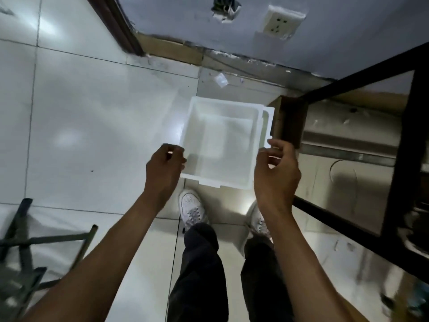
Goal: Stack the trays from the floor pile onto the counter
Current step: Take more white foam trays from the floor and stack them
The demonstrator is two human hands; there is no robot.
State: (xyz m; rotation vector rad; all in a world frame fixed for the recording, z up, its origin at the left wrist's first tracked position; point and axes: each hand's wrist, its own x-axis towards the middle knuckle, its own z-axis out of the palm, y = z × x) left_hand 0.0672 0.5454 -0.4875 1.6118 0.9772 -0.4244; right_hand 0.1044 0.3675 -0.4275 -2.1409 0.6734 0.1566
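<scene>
The fingers [173,156] of the left hand [163,170] were curled in toward the thumb at the near-left edge of a white, translucent, square plastic tray [221,145]; whether they actually gripped the rim or only hovered beside it could not be told, as the frame was blurred. The fingers [277,147] of the right hand [276,175] were bent and loosely spread, thumb and forefinger a little apart, at the tray's near-right corner, again too soft in focus to show firm contact. The tray was shallow-walled with a flat flanged rim, notched on its near edge and carrying a slotted handle tab on its right side; a second rim line inside suggested more than one tray nested together, though this was not certain. It sat low over the pale glossy floor tiles [92,117], between the two hands and just beyond a pair of white sneakers [191,209]. Both hands showed their backs to the camera, wrists straight, with bare forearms reaching forward and down from the near corners of the view. To the right stood a dark metal frame [394,145] of a table or shelf, with a dark wooden leg [290,122] just beside the tray's right edge. Far beyond ran a grey wall [185,19] with a white socket [282,22].
</scene>
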